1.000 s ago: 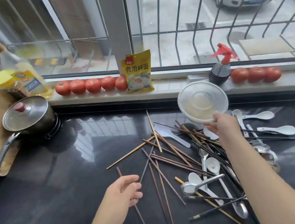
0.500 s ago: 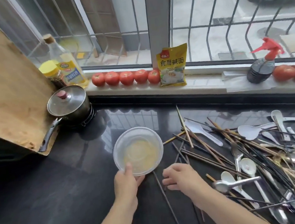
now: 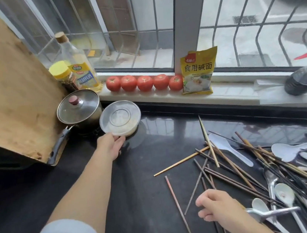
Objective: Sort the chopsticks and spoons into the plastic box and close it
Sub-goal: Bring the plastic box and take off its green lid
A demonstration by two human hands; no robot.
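Holding perhaps lidded plastic box point(image 3: 120, 118)

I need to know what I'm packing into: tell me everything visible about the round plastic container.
The round plastic container looks clear, shallow and lidded, with a raised ring on top and something pale inside. It is tilted, its far edge against the steel pot, over the dark counter. The left hand holds its near rim.

Left arm extended forward, left hand point(image 3: 110, 146) gripping at the fingertips, thumb uppermost. Right hand point(image 3: 220, 208) low, palm down, fingers loosely curled, apparently holding nothing; fingertip contact cannot be confirmed.
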